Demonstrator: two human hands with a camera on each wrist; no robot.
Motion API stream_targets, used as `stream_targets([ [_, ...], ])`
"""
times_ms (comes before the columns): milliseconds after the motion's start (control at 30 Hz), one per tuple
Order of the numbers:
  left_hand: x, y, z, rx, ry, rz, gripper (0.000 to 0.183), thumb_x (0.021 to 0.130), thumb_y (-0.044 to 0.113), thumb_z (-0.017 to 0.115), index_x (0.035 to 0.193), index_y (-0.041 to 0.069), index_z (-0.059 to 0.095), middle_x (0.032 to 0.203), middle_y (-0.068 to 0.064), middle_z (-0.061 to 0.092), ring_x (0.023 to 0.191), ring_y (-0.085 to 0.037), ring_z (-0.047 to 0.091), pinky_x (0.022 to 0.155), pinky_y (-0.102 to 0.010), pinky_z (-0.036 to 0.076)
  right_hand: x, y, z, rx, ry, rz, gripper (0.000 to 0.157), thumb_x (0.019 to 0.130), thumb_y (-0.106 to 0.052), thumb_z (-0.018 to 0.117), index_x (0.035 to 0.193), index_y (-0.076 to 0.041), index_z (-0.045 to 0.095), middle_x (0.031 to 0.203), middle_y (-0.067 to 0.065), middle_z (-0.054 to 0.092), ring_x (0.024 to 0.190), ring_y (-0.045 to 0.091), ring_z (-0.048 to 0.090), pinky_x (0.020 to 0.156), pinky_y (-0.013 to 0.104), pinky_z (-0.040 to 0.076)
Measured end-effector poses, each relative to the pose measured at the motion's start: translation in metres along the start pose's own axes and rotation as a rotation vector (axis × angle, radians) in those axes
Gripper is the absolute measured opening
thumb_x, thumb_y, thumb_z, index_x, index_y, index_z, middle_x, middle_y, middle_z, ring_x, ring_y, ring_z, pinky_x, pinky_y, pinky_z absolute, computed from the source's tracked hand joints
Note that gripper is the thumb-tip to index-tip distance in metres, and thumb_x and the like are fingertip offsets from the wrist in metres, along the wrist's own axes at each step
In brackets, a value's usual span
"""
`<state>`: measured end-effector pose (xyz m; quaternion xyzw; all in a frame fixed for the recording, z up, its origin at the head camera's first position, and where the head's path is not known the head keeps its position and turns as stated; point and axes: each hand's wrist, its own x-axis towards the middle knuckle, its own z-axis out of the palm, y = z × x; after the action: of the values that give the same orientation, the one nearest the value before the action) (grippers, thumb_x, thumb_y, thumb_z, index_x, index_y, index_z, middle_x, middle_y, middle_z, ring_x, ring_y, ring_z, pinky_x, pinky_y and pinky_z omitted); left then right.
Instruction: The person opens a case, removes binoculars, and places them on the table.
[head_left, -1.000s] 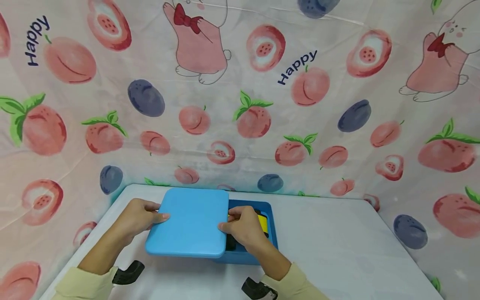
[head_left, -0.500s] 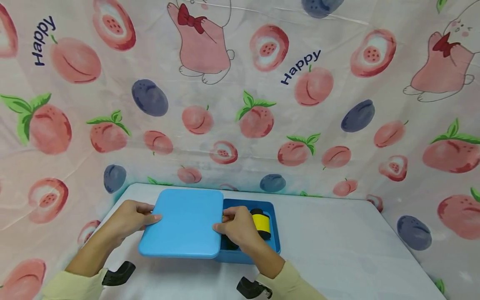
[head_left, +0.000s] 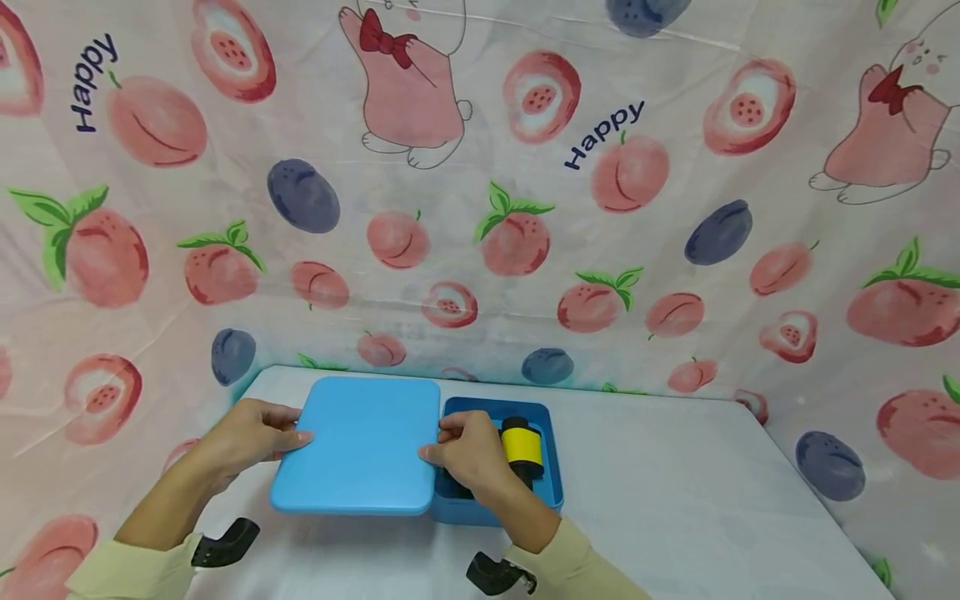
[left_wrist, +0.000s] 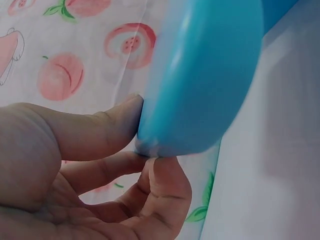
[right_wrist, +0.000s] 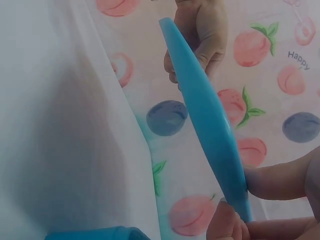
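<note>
A light blue lid [head_left: 356, 446] is held up between both hands, to the left of and slightly over a blue box [head_left: 553, 467]. My left hand [head_left: 251, 437] pinches the lid's left edge, thumb on top and fingertips beneath, as the left wrist view shows. At the opposite edge my right hand [head_left: 474, 454] pinches it between thumb and fingers. Inside the box lies a yellow and black cylindrical object [head_left: 522, 446]; its kind is unclear. Another dark item in there is mostly hidden behind the right hand.
The box stands on a white table [head_left: 675, 483] whose back edge meets a curtain [head_left: 480, 208] printed with peaches and plums. Black wrist mounts [head_left: 225, 543] sit at both cream sleeves [head_left: 138, 567].
Both hands have carried the lid leftward off the box. More of the box's inside and the yellow and black object now shows. The head view has shifted slightly.
</note>
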<state>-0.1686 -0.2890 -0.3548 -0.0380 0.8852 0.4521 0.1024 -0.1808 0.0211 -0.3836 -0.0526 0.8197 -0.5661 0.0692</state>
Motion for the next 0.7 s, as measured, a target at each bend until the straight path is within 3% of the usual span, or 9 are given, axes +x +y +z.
stream_targets([
  [467, 0.003, -0.013, -0.013, -0.002, -0.033, -0.038, 0.074, 0.096, 0.027, 0.076, 0.146, -0.018, 0.045, 0.126, -0.025, 0.062, 0.106, -0.022, 0.064, 0.094, -0.045, 0.063, 0.002, -0.005, 0.015, 0.025, 0.001, 0.017, 0.047, 0.085, -0.009, 0.086, 0.126, 0.004, 0.069, 0.096, 0.008, 0.065, 0.085, 0.017, 0.061, 0.079, 0.031, 0.062],
  [700, 0.004, -0.02, -0.015, 0.002, -0.022, -0.052, 0.072, 0.096, 0.025, 0.076, 0.145, -0.018, 0.047, 0.121, -0.022, 0.065, 0.1, -0.019, 0.063, 0.088, -0.038, 0.064, 0.003, -0.007, 0.024, 0.027, 0.011, 0.039, 0.046, 0.084, -0.01, 0.087, 0.124, 0.004, 0.069, 0.096, 0.007, 0.064, 0.083, 0.016, 0.061, 0.075, 0.028, 0.061],
])
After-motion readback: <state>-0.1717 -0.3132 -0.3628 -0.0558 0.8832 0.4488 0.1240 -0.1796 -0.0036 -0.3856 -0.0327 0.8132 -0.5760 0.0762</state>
